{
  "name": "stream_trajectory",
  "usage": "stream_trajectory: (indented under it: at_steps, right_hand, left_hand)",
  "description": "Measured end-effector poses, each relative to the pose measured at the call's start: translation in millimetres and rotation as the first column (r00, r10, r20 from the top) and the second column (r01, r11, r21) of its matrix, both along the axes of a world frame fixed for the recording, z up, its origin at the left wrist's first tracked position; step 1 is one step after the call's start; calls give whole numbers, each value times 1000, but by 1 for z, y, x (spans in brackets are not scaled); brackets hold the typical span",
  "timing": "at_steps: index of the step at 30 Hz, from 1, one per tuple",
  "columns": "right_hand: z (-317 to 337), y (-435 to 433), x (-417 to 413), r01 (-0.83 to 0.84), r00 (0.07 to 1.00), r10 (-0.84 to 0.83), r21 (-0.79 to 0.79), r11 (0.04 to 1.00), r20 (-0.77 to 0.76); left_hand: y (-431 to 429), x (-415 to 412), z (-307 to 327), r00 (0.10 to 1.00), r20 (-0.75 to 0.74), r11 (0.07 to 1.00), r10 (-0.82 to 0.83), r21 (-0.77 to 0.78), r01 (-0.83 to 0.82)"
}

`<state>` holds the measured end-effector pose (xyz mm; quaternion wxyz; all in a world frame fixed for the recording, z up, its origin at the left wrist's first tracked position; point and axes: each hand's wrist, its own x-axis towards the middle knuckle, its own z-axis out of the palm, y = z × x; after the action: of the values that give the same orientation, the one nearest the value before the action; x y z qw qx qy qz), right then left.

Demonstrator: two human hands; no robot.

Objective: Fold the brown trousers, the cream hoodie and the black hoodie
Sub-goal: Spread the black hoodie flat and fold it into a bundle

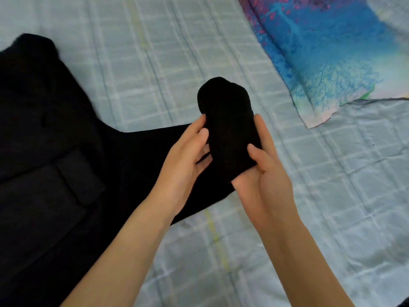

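The black hoodie (51,134) is lying spread on the checked bedsheet (155,52), left of the grip. Its sleeve (228,120) is running rightward, cuff pointing up and away, and the left hand (188,160) and right hand (263,173) are clasping it between them. A blue patterned pillow (327,52) is lying beyond, right.

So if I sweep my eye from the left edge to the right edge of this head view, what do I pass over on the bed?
Black hoodie body → left hand → sleeve cuff held up between both hands → right hand → colourful blue printed pillow, all on the pale checked bedsheet.
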<state>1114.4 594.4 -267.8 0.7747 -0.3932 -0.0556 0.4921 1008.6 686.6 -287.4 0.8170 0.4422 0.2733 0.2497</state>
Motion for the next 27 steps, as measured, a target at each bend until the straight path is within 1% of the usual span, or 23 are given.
stream_trajectory:
  at_steps: [2, 4, 6, 10, 13, 16, 18, 19, 21, 23, 24, 25, 27]
  right_hand:
    - [7, 8, -46, -110, 994, 110, 46, 993, -5]
    - [11, 18, -93, -186, 980, 192, 94, 978, -54]
    - [15, 29, -137, -237, 965, 248, 120, 964, -86]
    - [25, 50, -229, -340, 937, 345, 98, 935, -46]
    - [28, 66, -299, -408, 912, 410, 66, 911, -26]
    - [18, 76, -371, -472, 881, 472, -34, 881, 11]
    - [5, 78, -415, -520, 854, 520, -72, 851, -9]
    - [-2, 78, -433, -542, 839, 544, -101, 834, -17]
    - [-13, 76, -461, -554, 824, 566, -213, 805, -5]
    - [-19, 69, -473, -507, 835, 549, -352, 787, 24]
    - [-21, 64, -473, -471, 845, 533, -404, 784, 49]
    - [-21, 58, -470, -428, 853, 515, -449, 785, 86]
    - [-21, 42, -457, -310, 848, 485, -545, 779, 211]
  left_hand:
    - [3, -31, 15, 994, -10, 993, 105, 62, -104]
    - [9, -70, 28, 960, -86, 956, 266, 150, -252]
    - [17, -114, 37, 924, -136, 924, 358, 191, -330]
    - [32, -216, 48, 900, -151, 908, 408, 167, -384]
    - [43, -295, 49, 890, -133, 895, 436, 160, -415]
    - [48, -371, 38, 866, -135, 874, 482, 146, -464]
    - [46, -417, 23, 842, -163, 857, 515, 127, -500]
    - [44, -437, 15, 829, -202, 853, 521, 115, -508]
    - [38, -468, -3, 798, -312, 850, 515, 64, -523]
    - [35, -488, -16, 730, -418, 801, 541, -8, -598]
    - [35, -496, -20, 681, -465, 774, 566, 15, -633]
    - [35, -502, -22, 630, -510, 767, 586, 96, -635]
    - [33, -505, -23, 553, -569, 783, 609, 319, -534]
